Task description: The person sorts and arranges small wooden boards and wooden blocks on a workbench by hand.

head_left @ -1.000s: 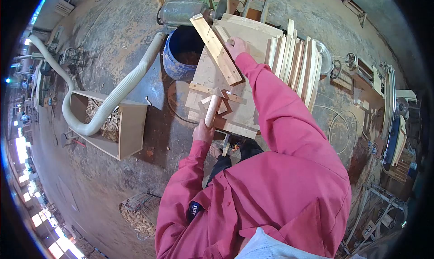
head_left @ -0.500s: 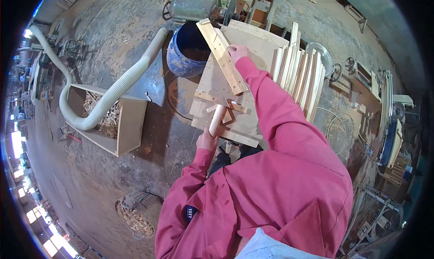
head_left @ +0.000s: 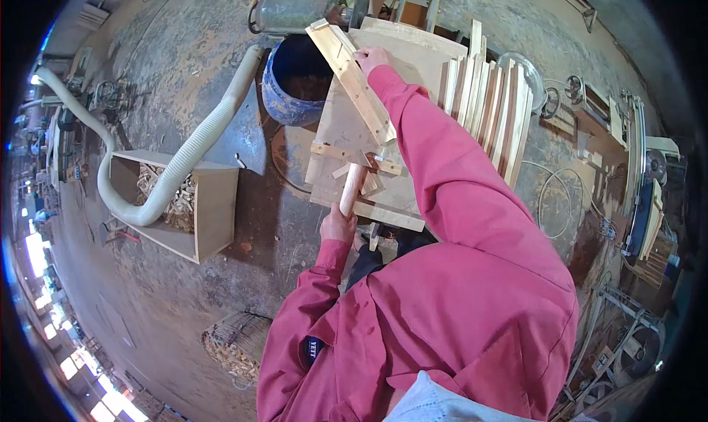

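Observation:
My left hand (head_left: 338, 224) is closed around the near end of a pale, rounded piece of wood (head_left: 352, 190). The far end of that piece meets a drilled crossbar (head_left: 343, 153) on a flat plywood table (head_left: 335, 120). Small wooden blocks lie beside it. Further off, my right hand (head_left: 374, 58) has its fingers bent against a light wooden strip (head_left: 344, 39). This strip runs along the right side of a long board with holes (head_left: 354, 83), set slantwise on the table. The right fingertips are partly hidden.
Several wooden slats (head_left: 487, 112) are stacked on the table's right. A blue barrel (head_left: 295, 83) stands at its left, near a green machine (head_left: 291, 11). A white hose (head_left: 199, 142) drops into a box of offcuts (head_left: 217, 215). A wire basket (head_left: 236, 344) sits lower left.
The view has shifted slightly, so table and hands appear a little further left and up. My left hand still grips the rounded wood, and my right stays beside the long board.

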A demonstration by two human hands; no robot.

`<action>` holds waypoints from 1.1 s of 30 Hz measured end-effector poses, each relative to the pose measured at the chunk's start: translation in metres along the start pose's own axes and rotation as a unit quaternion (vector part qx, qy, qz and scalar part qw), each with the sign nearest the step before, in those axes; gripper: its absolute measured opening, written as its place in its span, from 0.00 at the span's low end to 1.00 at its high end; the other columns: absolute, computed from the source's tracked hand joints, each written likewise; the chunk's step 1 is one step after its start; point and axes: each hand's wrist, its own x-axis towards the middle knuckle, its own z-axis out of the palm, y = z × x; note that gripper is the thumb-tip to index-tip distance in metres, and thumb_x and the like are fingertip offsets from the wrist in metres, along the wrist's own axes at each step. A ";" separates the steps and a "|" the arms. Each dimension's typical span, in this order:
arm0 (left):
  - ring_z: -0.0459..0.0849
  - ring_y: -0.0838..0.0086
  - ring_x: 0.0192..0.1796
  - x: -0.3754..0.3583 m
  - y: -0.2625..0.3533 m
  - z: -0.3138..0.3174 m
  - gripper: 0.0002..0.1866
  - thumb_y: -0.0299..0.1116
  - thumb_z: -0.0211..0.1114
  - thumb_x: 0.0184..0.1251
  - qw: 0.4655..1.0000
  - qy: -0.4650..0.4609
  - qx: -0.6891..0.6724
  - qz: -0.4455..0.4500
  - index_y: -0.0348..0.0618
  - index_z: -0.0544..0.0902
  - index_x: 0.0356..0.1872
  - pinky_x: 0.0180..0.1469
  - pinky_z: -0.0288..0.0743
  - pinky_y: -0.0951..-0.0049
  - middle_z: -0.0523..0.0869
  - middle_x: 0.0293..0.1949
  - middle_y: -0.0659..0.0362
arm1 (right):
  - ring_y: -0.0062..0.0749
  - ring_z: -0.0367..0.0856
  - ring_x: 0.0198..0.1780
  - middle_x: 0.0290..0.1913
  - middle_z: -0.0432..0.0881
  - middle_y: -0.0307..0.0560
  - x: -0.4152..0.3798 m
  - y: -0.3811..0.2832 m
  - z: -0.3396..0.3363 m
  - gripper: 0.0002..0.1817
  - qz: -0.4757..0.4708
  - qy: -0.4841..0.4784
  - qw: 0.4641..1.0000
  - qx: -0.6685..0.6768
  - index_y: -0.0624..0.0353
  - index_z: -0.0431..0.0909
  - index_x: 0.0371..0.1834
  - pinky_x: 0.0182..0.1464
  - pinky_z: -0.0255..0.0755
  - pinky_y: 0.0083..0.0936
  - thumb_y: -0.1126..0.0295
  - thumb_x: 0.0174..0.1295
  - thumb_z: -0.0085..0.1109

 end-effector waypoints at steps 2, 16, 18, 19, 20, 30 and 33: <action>0.87 0.40 0.39 0.008 0.003 0.003 0.18 0.41 0.70 0.61 1.000 0.000 0.003 -0.001 0.41 0.75 0.43 0.41 0.80 0.44 0.87 0.33 0.39 | 0.43 0.89 0.39 0.36 0.89 0.54 0.013 0.004 0.001 0.13 -0.008 -0.009 0.998 0.060 0.54 0.91 0.41 0.47 0.79 0.35 0.59 0.61 0.67; 0.87 0.40 0.39 0.062 0.053 0.002 0.20 0.42 0.71 0.60 0.999 0.024 0.018 0.016 0.41 0.76 0.44 0.41 0.80 0.44 0.87 0.33 0.40 | 0.48 0.88 0.43 0.41 0.89 0.56 0.076 0.027 -0.036 0.16 -0.067 0.003 0.994 -0.085 0.54 0.90 0.41 0.50 0.79 0.38 0.55 0.60 0.66; 0.87 0.41 0.40 0.063 0.038 0.018 0.21 0.42 0.72 0.59 0.999 0.022 0.007 0.031 0.41 0.76 0.45 0.41 0.80 0.45 0.88 0.34 0.41 | 0.52 0.87 0.47 0.43 0.88 0.58 0.058 0.041 -0.047 0.21 -0.101 -0.037 0.989 -0.103 0.54 0.90 0.44 0.53 0.78 0.41 0.50 0.57 0.65; 0.87 0.41 0.40 0.065 0.026 0.021 0.21 0.42 0.73 0.59 0.999 0.025 -0.001 0.046 0.41 0.76 0.46 0.41 0.80 0.45 0.88 0.34 0.41 | 0.50 0.88 0.47 0.44 0.89 0.56 0.050 0.042 -0.052 0.21 -0.074 -0.043 0.986 -0.141 0.53 0.90 0.43 0.53 0.78 0.40 0.49 0.58 0.65; 0.87 0.42 0.40 0.065 0.021 0.022 0.22 0.42 0.74 0.58 0.998 0.020 -0.012 0.058 0.41 0.77 0.46 0.42 0.80 0.46 0.88 0.35 0.41 | 0.46 0.88 0.48 0.45 0.90 0.54 0.038 0.034 -0.055 0.25 -0.028 -0.063 0.991 -0.113 0.57 0.89 0.47 0.53 0.78 0.40 0.47 0.58 0.67; 0.87 0.43 0.39 0.016 0.023 -0.010 0.19 0.39 0.67 0.61 0.998 0.003 -0.055 0.008 0.39 0.75 0.47 0.41 0.80 0.46 0.87 0.34 0.42 | 0.38 0.85 0.42 0.44 0.88 0.49 0.022 0.097 -0.050 0.16 0.093 0.043 0.944 0.315 0.59 0.84 0.56 0.45 0.79 0.32 0.65 0.69 0.60; 0.87 0.43 0.37 0.001 0.008 -0.009 0.17 0.37 0.66 0.61 0.998 0.014 -0.063 0.011 0.39 0.76 0.47 0.40 0.80 0.45 0.87 0.33 0.42 | 0.34 0.84 0.38 0.41 0.86 0.49 -0.022 0.095 -0.125 0.13 -0.022 0.277 0.866 0.416 0.63 0.84 0.51 0.40 0.81 0.30 0.68 0.67 0.64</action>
